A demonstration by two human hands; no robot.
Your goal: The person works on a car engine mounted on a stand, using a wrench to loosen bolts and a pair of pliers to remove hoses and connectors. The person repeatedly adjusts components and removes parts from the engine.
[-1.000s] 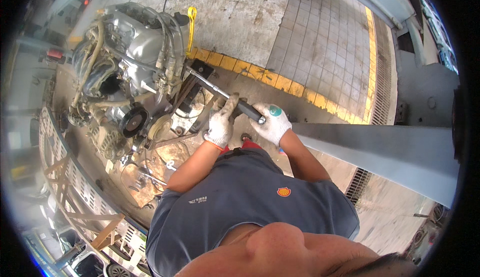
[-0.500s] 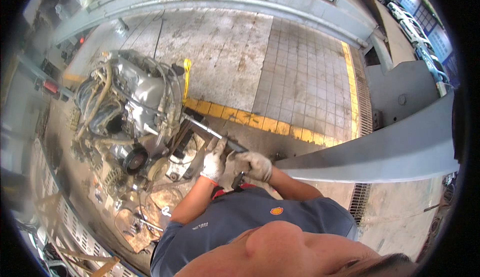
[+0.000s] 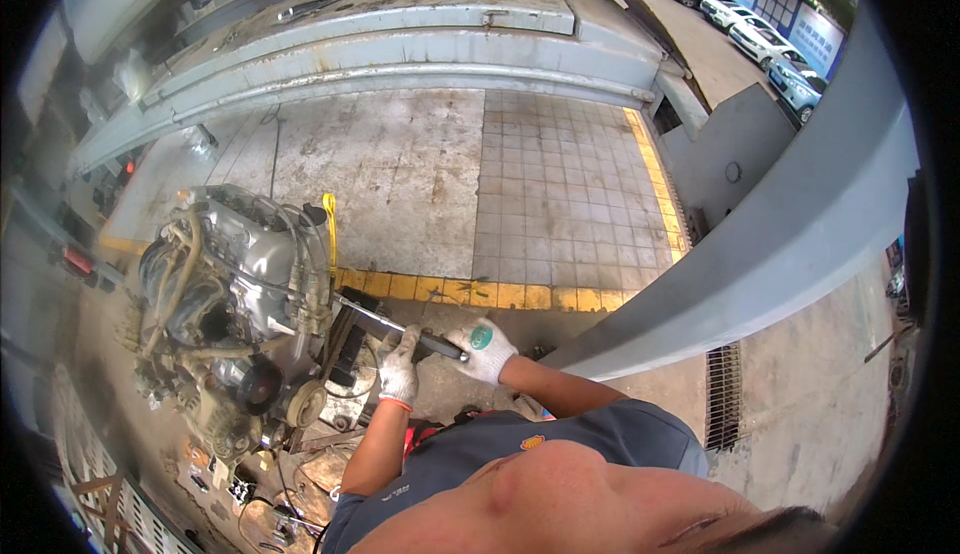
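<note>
Both my hands wear white, soiled knit gloves. My left hand (image 3: 398, 368) is closed on the middle of a long wrench (image 3: 372, 316) with a steel shaft and black handle. My right hand (image 3: 486, 352) grips the handle's end, a green round patch on the back of its glove. The wrench's far end reaches the lower right side of a grimy silver engine (image 3: 262, 264) with hoses and pulleys, where its tip is too small to make out. A yellow dipstick-like loop (image 3: 329, 214) stands on the engine's right side.
A large grey post (image 3: 780, 244) rises at my right beside a floor grate (image 3: 722, 394). Ahead are tiled floor (image 3: 560, 184), a yellow border, a grey lift platform (image 3: 430, 44) and a tyre. Parked cars (image 3: 760, 39) line the back right; scattered parts lie at lower left.
The view has tilted up, showing more platform and parked cars, so engine and hands sit lower. The wrench stays held; my right hand shifted on the handle, its green patch showing again.
</note>
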